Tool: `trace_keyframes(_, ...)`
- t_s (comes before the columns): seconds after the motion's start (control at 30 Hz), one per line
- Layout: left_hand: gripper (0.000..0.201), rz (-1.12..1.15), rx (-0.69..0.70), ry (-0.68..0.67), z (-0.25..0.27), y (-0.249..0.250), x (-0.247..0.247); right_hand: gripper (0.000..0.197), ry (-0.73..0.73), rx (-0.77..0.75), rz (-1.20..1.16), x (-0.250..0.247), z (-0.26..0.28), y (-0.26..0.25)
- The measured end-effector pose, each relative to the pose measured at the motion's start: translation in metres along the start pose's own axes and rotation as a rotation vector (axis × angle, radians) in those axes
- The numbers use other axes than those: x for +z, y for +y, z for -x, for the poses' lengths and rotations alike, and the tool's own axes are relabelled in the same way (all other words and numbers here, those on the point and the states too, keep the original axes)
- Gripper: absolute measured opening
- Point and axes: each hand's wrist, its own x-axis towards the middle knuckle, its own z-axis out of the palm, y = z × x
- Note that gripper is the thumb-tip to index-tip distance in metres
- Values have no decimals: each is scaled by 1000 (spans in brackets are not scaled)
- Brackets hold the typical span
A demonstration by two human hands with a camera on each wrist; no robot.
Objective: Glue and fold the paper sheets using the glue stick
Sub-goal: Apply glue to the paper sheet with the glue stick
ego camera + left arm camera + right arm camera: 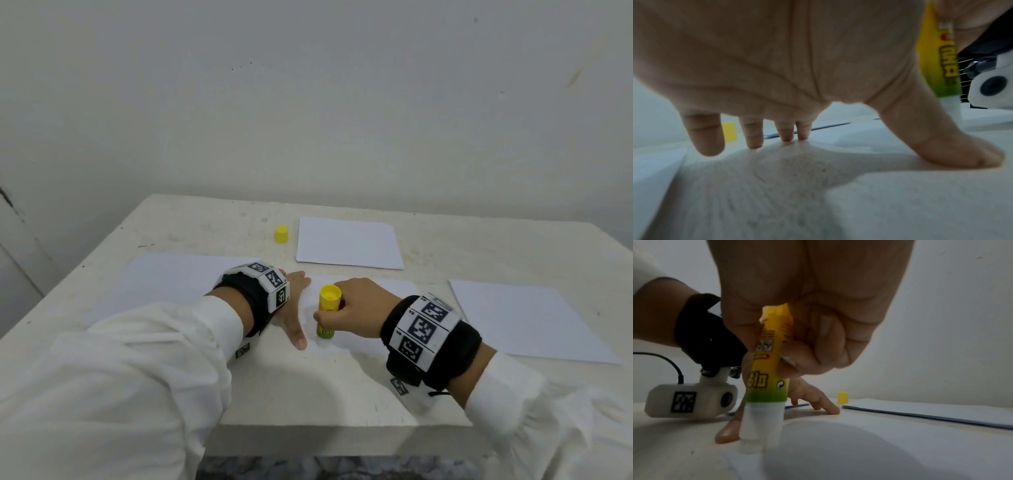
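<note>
White table (178, 219) under a bare wall: your right hand (356, 308) is clenched round the glue stick (328, 308), upright, tip down at the near left edge of the middle sheet (387, 286). Your left hand (291, 308) lies flat with fingers spread, apparently pinning that sheet, though the edge is hard to see. Ease off and it may skid or wrinkle; run past the edge and you glue the table. The cap (281, 234) stands far off.

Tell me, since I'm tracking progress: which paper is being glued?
The sheet under both hands, nearest the table's front edge; the glue stick touches only it.
</note>
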Motion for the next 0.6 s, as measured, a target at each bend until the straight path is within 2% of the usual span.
trace_keyframes(0.2, 134, 8, -18, 1, -1, 3, -3, 38, 41, 79, 17, -18, 27, 32)
trace_keyframes(0.33, 131, -2, -17, -2, 0, 6, -6, 27, 95, 160, -26, -30, 50, 66)
trace_keyframes(0.43, 132, -15, -32, -21, -2, 8, -8, 33, 121, 210, -51, -37, 63, 89)
trace_keyframes(0.6, 134, -27, -58, -31, 1, 11, -10, 29, 116, 255, -27, -54, 61, 104)
